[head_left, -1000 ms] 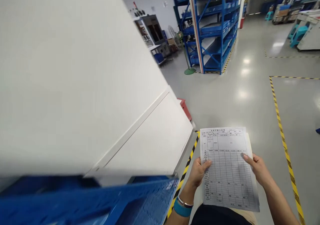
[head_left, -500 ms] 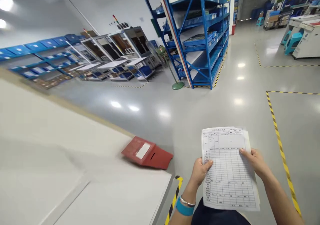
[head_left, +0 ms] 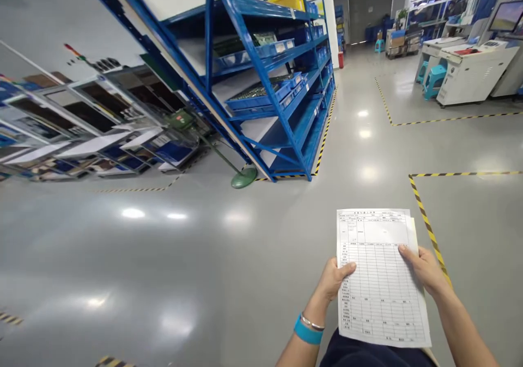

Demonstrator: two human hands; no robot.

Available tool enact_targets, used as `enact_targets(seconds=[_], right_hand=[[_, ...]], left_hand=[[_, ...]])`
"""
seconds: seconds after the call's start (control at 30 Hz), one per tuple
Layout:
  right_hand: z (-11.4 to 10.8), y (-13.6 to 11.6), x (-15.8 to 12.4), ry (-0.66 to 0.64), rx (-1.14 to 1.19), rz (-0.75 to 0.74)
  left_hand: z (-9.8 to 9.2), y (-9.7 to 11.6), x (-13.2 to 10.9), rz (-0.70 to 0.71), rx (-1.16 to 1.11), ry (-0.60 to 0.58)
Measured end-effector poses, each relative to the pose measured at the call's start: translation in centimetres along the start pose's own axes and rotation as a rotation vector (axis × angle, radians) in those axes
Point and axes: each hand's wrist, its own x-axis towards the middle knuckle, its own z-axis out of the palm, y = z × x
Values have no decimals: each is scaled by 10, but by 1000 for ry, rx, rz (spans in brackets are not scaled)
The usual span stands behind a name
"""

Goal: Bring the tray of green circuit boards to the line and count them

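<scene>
Your left hand [head_left: 334,280], right hand [head_left: 427,271] grip white form [head_left: 382,280] by 2 side edges; black printed grid [head_left: 378,288], heading [head_left: 365,212] too small to read.

1. Toward five o'clock, our left hand [head_left: 333,280] has a narrow, shiny silver bracelet [head_left: 312,324] at the wrist.
2. Just beside it, on the elbow side, we wear a wider turquoise band [head_left: 308,332].
3. Toward four o'clock, our right hand [head_left: 428,271] and right forearm [head_left: 466,323] are bare.
4. Near five o'clock, our clothing [head_left: 368,354] is dark navy.
</scene>
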Motion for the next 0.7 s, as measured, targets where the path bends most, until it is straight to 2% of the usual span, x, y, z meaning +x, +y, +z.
enact_targets(seconds=[0.1, 0.23, 0.33, 0.47, 0.57, 0.7], right_hand=[[-14, -74, 129, -24, 12, 28], [-13, -181, 293, -84, 1, 74], [-8, -247, 424, -169, 7, 95], [-5, -324, 605, -290, 29, 122], [-6, -390, 725, -300, 36, 143], [-2, -481, 872, -249, 17, 180]], left_hand=[[11, 62, 127, 14, 17, 58], [17, 148, 280, 3, -33, 129], [9, 198, 405, 17, -82, 175], [-10, 262, 594, 51, -114, 232], [-18, 331, 725, 42, -141, 204], [-24, 432, 875, 12, -204, 74]])
